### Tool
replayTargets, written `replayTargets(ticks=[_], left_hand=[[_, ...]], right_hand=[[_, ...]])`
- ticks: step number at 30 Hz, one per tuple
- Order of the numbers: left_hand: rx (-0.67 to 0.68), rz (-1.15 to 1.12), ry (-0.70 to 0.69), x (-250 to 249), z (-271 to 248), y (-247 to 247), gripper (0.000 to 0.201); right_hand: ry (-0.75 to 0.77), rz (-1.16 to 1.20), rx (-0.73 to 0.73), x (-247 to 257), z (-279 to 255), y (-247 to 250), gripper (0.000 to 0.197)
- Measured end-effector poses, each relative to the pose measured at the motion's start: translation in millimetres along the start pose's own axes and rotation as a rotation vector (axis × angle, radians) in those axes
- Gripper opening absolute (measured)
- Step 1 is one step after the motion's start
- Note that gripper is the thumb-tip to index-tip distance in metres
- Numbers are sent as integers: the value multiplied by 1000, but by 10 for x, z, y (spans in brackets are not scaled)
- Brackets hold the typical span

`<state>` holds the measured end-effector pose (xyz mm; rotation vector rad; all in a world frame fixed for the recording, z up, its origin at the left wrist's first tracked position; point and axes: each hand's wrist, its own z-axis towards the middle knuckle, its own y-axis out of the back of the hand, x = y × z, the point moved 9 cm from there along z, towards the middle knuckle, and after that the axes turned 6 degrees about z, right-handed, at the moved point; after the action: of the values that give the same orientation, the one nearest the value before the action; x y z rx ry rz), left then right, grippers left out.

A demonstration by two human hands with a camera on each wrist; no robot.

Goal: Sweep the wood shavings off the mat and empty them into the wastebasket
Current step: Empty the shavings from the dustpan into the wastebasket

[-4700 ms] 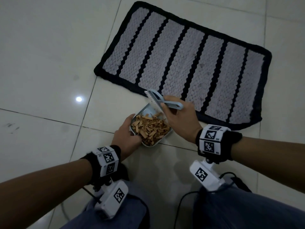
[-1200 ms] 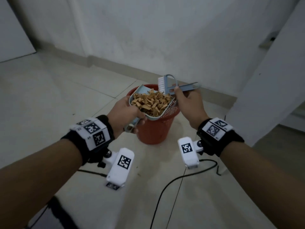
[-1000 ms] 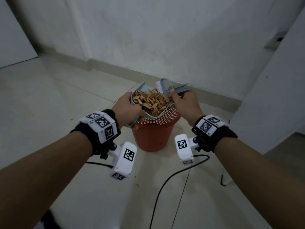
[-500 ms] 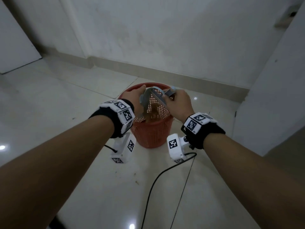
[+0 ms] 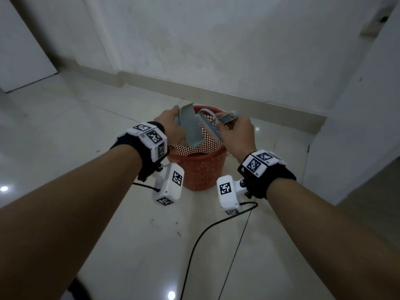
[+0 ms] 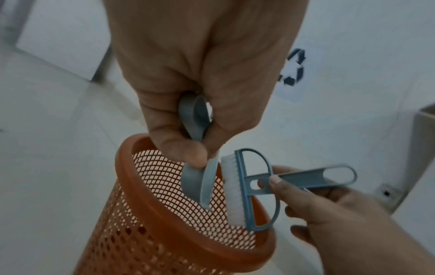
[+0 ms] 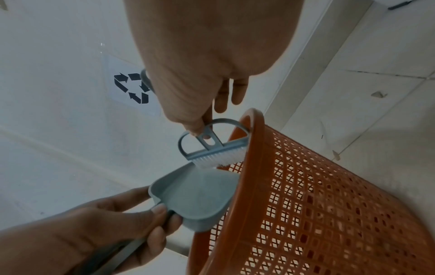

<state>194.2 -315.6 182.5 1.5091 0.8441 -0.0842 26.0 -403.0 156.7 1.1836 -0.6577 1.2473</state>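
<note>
Both forearms reached forward over the wastebasket [image 5: 198,167], wrists bent down toward its rim. The left hand [image 5: 171,126] gripped the dustpan [image 5: 190,128] by its handle, fingers and thumb curled round it, and held the pan tipped steeply with its open edge pointing down into the wastebasket. The right hand [image 5: 236,132] pinched the brush [image 6: 249,188] by its flat handle between thumb and fingers, with 2 fingers loosely extended behind; the white bristles touched the pan's inner face just above the wastebasket's rim.

The wastebasket was orange plastic, round, with mesh walls and a smooth thick rim. The dustpan was grey-blue smooth plastic, shallow with raised sides. The brush matched it, with an arched frame and slotted handle. No shavings showed in the pan; the wastebasket's contents could not be made out. It stood on glossy pale tiles near a white wall.
</note>
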Motion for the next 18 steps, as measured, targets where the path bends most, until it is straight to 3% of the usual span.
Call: replayTargets(ticks=[4,9,12,15,18], left_hand=[[3,-394,7,68,-71,-113,52],[104,-802,16,-124,-479,-498,37],[194,-1066,26,-228,-651,-812,54],[289,-1164,42,-305,-753,-1099,65],[346,-1175,31,-417,-841,-1227,51]], right_hand=[[142,104,-92,239,-147,127,22],[411,-78,-70,616,-525,204,36],[455,-184,-56,662,-731,295,36],[426,-284,17,586,-875,353,38],[403,-250,122,544,-1029,465,47]])
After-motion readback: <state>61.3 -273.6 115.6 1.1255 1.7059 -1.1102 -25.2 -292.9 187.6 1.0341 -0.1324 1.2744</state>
